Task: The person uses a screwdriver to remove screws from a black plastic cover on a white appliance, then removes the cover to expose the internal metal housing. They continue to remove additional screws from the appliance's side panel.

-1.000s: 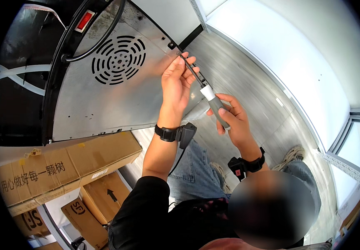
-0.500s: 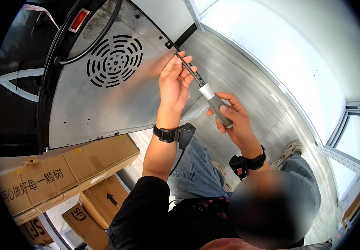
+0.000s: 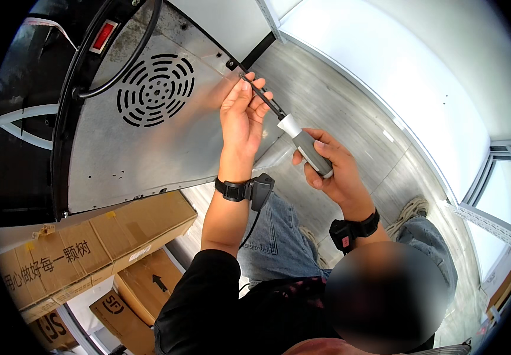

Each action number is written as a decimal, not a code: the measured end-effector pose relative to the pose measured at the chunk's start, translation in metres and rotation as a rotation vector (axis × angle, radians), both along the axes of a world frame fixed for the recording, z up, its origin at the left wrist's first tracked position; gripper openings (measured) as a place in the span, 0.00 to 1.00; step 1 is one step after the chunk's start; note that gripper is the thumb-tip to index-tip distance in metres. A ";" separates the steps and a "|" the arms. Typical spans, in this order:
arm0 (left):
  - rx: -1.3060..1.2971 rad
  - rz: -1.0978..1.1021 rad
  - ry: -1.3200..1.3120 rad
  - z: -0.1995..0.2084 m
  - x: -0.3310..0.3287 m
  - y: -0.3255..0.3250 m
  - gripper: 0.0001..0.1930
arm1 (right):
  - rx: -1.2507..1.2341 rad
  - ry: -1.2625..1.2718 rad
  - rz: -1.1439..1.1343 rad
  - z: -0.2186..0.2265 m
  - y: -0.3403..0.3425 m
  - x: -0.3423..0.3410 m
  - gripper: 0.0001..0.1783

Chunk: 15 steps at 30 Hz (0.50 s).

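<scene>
A screwdriver (image 3: 310, 149) with a grey and white handle and a long dark shaft slants up toward the right edge of a silver metal panel (image 3: 107, 151). My right hand (image 3: 344, 168) is closed round the handle, thumb on top. My left hand (image 3: 240, 115) pinches the shaft close to its tip, right by the panel's edge. Fingers partly cover the tip, and whether a screw sits there I cannot make out. A round pattern of vent slots (image 3: 156, 92) lies in the panel, left of my left hand.
A thick black cable (image 3: 122, 74) and a red switch (image 3: 102, 36) are at the panel's upper left. Cardboard boxes (image 3: 137, 228) lie at lower left. Grey wood-look floor (image 3: 302, 83) runs under my hands, with a white shelf unit (image 3: 385, 65) to the right.
The panel has shifted slightly left in the view. Both hands stay on the screwdriver, and my right fingers have turned a little round its handle.
</scene>
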<state>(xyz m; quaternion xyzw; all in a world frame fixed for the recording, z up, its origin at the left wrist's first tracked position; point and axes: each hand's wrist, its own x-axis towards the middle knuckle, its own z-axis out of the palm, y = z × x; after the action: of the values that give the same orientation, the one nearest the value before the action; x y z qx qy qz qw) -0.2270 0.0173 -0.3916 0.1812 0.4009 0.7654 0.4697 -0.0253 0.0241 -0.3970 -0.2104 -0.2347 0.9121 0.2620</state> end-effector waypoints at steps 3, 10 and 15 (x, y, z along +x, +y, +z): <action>-0.011 0.016 -0.006 0.001 0.002 0.001 0.12 | -0.036 0.027 0.014 0.001 0.001 0.002 0.21; -0.028 0.025 -0.045 0.004 0.008 0.001 0.11 | 0.554 -0.408 -0.109 0.023 -0.004 0.000 0.20; -0.069 0.066 -0.031 0.010 0.013 0.004 0.10 | 1.250 -0.726 -0.351 0.024 -0.015 -0.004 0.22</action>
<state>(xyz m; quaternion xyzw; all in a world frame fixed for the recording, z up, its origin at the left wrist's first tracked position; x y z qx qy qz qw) -0.2137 0.0214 -0.3819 0.1397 0.4253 0.7691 0.4562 -0.0292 0.0096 -0.3728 -0.3448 -0.7446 0.4263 0.3808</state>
